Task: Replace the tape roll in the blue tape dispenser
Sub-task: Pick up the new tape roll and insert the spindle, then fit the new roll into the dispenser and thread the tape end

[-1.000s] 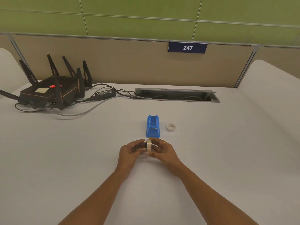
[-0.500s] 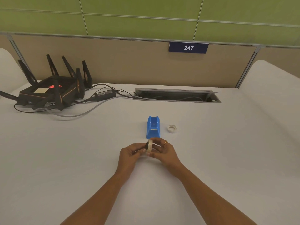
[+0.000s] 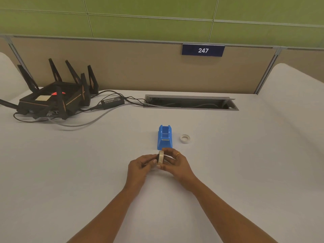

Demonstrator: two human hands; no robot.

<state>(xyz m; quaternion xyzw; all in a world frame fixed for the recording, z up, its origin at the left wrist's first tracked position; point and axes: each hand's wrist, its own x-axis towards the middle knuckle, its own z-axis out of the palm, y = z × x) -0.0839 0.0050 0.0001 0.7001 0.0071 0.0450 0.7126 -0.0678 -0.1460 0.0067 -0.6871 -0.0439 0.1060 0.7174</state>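
I am sitting at an office workstation. My white desk (image 3: pixel 70 172) ends at a tan partition panel (image 3: pixel 140 67) with a green wall above it, and a dark blue number plate (image 3: pixel 203 50) reading 247 is fixed to the panel's top edge. A cable hatch (image 3: pixel 191 102) is let into the desk along its back edge. At the back left corner stands a black router (image 3: pixel 54 99) with upright antennas, its power adapter (image 3: pixel 112 103) just beside it.

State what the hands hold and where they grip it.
Both hands hold a tape roll on edge: right hand pinches its rim, left hand grips the dark hub at its centre.
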